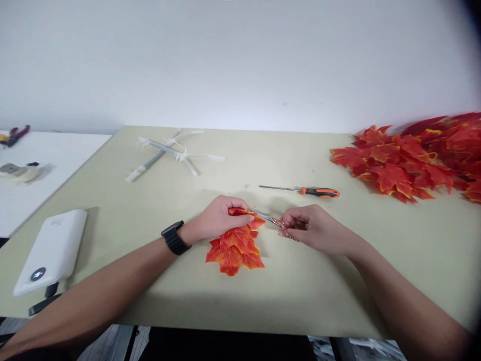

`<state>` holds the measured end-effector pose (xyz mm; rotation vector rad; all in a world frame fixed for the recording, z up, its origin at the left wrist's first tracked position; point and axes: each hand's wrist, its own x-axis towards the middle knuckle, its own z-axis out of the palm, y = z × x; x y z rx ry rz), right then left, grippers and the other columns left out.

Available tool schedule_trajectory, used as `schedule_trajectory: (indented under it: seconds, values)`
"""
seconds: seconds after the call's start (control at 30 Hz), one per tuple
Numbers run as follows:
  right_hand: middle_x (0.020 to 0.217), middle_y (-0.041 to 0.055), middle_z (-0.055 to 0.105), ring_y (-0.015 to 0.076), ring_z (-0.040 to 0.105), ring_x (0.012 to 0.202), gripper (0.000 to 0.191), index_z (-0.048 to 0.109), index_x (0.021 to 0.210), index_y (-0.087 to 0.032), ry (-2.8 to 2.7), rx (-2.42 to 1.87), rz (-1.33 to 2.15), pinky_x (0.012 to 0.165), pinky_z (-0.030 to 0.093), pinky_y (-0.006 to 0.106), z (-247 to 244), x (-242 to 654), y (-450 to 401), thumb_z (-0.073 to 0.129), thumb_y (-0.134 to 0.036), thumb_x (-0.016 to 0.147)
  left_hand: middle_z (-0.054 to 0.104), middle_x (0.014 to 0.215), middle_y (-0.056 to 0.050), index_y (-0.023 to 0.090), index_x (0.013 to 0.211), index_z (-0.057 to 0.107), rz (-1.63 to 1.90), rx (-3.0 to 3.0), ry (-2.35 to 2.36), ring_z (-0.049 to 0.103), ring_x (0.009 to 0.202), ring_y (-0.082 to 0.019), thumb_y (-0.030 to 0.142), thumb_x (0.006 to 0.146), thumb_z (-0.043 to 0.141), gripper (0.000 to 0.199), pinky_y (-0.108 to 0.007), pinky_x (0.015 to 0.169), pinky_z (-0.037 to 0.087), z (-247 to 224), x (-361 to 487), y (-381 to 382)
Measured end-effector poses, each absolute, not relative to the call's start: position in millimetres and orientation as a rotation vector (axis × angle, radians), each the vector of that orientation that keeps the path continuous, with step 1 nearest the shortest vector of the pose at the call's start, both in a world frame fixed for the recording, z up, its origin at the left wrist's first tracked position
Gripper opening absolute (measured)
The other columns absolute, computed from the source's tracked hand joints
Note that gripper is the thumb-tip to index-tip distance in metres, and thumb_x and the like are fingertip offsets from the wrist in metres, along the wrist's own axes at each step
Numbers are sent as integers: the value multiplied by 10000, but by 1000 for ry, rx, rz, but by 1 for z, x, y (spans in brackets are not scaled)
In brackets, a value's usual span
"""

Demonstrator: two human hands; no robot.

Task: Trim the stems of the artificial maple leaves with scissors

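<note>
Near the middle of the table, my left hand pinches the top of a small bunch of red-orange maple leaves between thumb and fingers. The leaves hang down toward the table's front edge. To the right, my right hand is closed on the rose-gold handles of small scissors. The silver blades point left and reach the upper edge of the leaves, beside my left fingertips. Whether the blades are parted is too small to tell.
An orange-and-black screwdriver lies behind my right hand. White-tied rods lie crossed at the back left. A white power bank is at the left, a red leaf pile at the back right. Pliers rest on a white table.
</note>
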<state>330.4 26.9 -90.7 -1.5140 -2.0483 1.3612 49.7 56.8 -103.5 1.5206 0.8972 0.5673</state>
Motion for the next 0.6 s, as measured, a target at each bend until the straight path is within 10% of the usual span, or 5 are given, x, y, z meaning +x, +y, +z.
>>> schedule_trajectory:
  seconds: [0.6]
  values:
    - [660, -22, 530, 126, 459, 627, 315, 519, 714, -205, -2003, -1483, 1521, 587, 382, 277, -85, 335, 28, 691, -406, 885, 675, 796, -16, 155, 857, 706, 461, 1489, 869, 591, 673, -104, 392, 885, 752, 243, -211, 612, 442, -106, 45, 61]
